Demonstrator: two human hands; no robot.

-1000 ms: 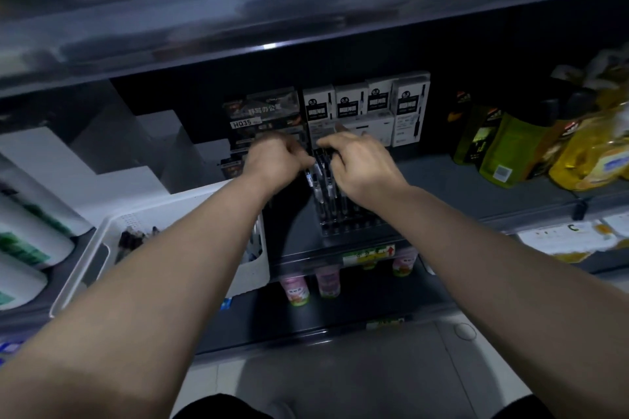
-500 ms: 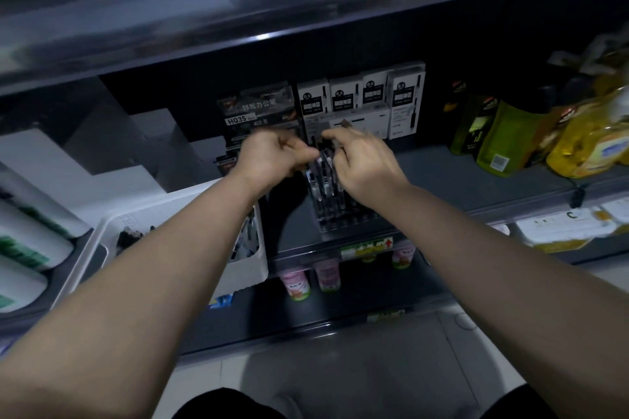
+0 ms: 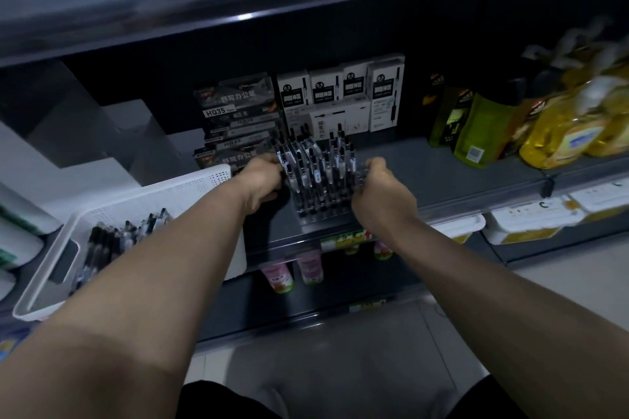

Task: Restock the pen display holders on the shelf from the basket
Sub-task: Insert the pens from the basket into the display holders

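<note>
Grip: left hand (image 3: pixel 262 182) and right hand (image 3: pixel 383 196) are clamping the holder (image 3: pixel 323 214) sides, frame centre
Doing well: keeping it level, moving slowly, so pens (image 3: pixel 316 167) are not tipping

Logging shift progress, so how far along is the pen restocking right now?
Done: the display holder on the shelf looks well filled with upright pens. In hand: the left hand and right hand grip its sides. Left: a bunch of loose pens lies in the white basket.
</note>
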